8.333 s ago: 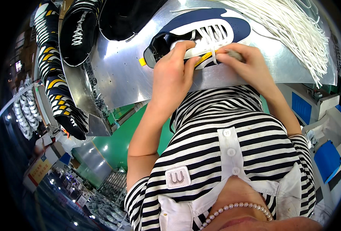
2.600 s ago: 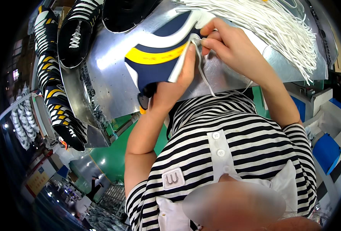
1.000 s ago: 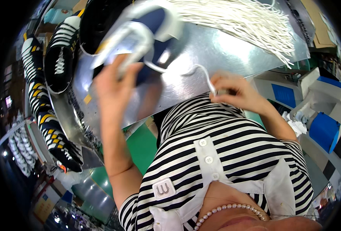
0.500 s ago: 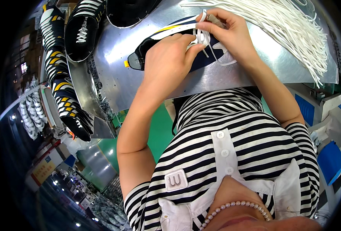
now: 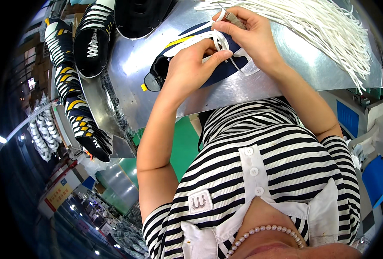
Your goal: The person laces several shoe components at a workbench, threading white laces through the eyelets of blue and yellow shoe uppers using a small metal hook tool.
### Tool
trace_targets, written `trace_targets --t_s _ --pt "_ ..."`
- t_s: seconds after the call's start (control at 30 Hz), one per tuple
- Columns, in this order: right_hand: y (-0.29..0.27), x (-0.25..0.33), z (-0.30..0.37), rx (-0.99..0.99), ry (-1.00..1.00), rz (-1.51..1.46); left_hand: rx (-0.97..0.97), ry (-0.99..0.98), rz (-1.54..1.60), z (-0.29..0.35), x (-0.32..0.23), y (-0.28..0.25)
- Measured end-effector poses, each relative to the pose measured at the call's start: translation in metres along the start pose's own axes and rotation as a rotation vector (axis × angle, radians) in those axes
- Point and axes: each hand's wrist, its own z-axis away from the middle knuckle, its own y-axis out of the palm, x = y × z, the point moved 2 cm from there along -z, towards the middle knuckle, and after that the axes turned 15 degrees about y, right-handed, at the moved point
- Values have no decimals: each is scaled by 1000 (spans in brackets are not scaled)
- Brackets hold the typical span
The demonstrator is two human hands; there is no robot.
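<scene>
A navy shoe [image 5: 165,69] with white and yellow trim lies on its side on the shiny metal table [image 5: 286,73]. My left hand [image 5: 191,64] presses on the shoe and pinches a white lace [image 5: 219,41] with thumb and fingers. My right hand [image 5: 247,34] is above the shoe, holding the upper part of the same white lace by its tip. The lace loops between both hands over the shoe's eyelet area, which my fingers partly hide.
A large bundle of white laces [image 5: 325,21] fans over the table's right side. Black shoes with white stripes [image 5: 92,39] lie at the far left, and a row of similar shoes [image 5: 74,99] runs down the left edge. Blue boxes [image 5: 375,177] sit at right.
The shoe was held up and turned in my left hand, then laid back down on the table. Both hands have come together over it, working the white lace.
</scene>
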Motion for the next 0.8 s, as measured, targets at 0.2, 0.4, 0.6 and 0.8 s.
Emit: trace_targets --t_s 0.2,0.4,0.6,0.8 --pt "-3 7 4 -5 111 89 -37 -107 -205 -6 1 5" --pt "-20 22 44 91 216 418 -171 15 -358 -5 8 11" --pt "-20 11 54 88 45 604 -248 104 -385 -7 11 16" --pt "-20 12 46 74 8 977 -32 49 -33 -5 5 5"
